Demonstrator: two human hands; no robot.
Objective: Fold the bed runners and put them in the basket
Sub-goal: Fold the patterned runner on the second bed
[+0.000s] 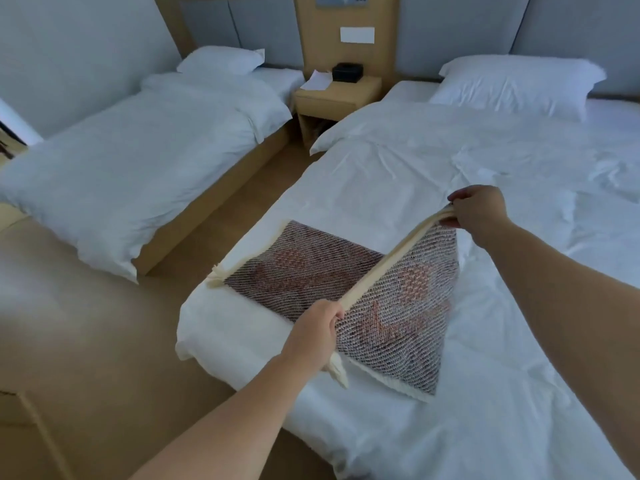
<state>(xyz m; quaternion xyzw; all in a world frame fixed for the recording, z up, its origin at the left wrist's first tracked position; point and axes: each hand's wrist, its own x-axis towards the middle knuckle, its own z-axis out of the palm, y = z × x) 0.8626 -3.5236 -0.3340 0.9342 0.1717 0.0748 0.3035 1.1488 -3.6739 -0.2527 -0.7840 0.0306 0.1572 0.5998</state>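
Both my hands, left [313, 332] and right [479, 207], grip the runner [391, 306] edge over the bed [485, 393]; no readable labels, pattern's blurry.

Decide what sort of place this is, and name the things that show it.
Probably a hotel twin room: two matching beds made up in plain white linen, a tan wooden bedside cabinet between them, and a wall-mounted grey control panel above it.
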